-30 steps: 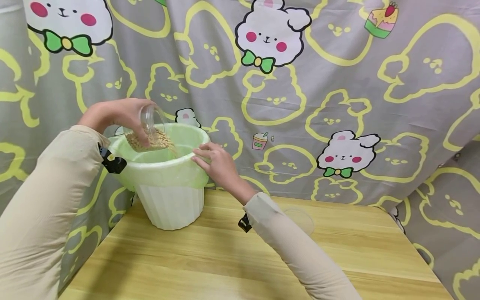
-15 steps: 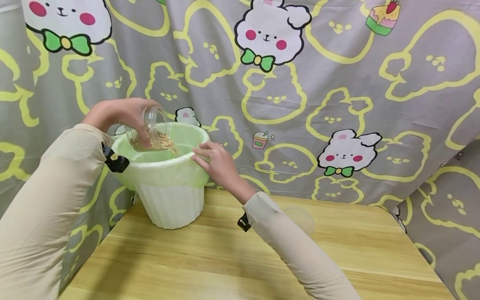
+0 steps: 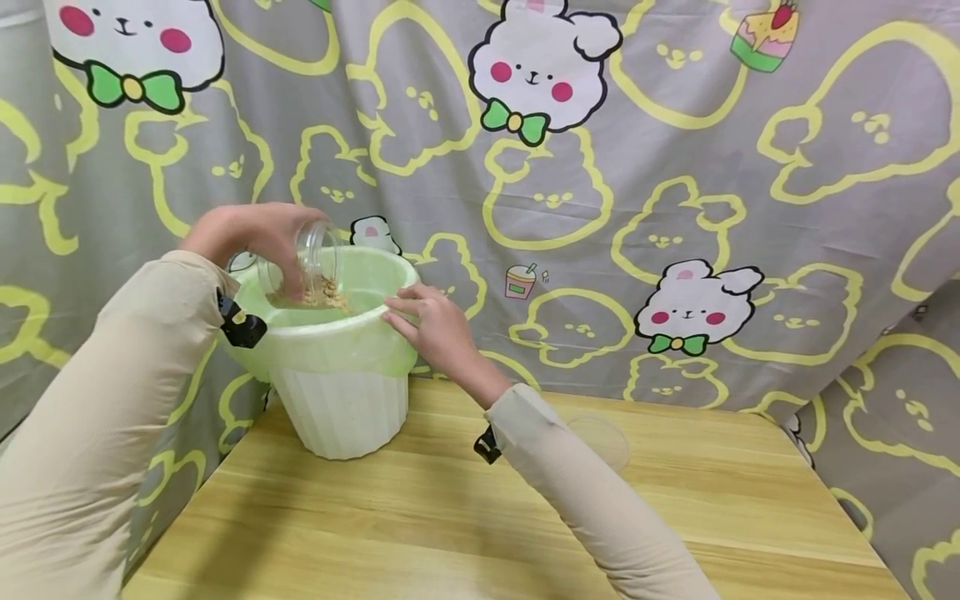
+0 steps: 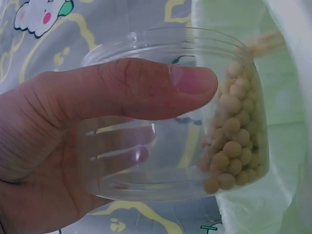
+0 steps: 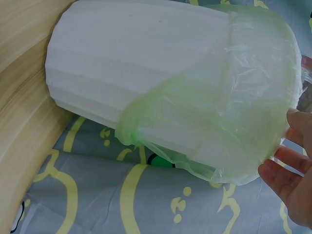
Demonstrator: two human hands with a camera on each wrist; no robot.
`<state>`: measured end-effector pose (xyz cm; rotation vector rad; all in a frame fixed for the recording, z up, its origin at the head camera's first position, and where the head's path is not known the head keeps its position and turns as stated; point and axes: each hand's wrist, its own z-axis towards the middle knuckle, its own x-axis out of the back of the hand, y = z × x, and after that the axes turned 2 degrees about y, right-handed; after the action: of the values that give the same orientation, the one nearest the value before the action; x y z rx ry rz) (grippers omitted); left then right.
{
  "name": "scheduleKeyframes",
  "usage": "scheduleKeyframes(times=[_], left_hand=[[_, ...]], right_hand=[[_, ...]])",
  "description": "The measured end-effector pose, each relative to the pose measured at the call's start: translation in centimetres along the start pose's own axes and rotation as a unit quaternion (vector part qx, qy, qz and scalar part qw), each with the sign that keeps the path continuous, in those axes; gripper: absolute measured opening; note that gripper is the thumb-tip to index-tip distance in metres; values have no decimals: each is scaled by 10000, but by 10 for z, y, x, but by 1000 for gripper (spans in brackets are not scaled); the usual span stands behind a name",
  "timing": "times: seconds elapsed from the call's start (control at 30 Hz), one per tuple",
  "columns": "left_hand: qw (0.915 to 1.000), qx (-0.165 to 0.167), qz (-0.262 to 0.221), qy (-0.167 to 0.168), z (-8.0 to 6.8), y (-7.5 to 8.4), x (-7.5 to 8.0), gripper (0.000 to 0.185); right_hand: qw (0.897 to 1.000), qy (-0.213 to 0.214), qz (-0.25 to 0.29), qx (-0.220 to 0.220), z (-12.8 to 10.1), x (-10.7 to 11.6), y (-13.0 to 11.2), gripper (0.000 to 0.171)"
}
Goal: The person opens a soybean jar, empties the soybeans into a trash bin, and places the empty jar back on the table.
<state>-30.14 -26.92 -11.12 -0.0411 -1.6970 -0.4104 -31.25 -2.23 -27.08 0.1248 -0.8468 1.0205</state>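
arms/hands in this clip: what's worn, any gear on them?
Both arms wear long beige ribbed sleeves to the wrist. A small black clip-like device sits at each cuff: left cuff device, right cuff device. The left hand and right hand are bare, no gloves.

Jar [image 3: 315, 254] above bin [image 3: 341, 400] on table [image 3: 525, 533]

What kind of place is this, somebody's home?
Probably a small staged corner rather than a lived-in room: a cartoon-bunny cloth backdrop hangs behind a wooden table that holds a bag-lined white bin.
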Motion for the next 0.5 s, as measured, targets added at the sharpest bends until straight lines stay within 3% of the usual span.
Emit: scheduleKeyframes(times=[0.5], left_hand=[[9988, -63, 468, -130, 3, 11, 2, 127]], right_hand=[[10000, -11, 81, -11, 1, -1, -2, 32]])
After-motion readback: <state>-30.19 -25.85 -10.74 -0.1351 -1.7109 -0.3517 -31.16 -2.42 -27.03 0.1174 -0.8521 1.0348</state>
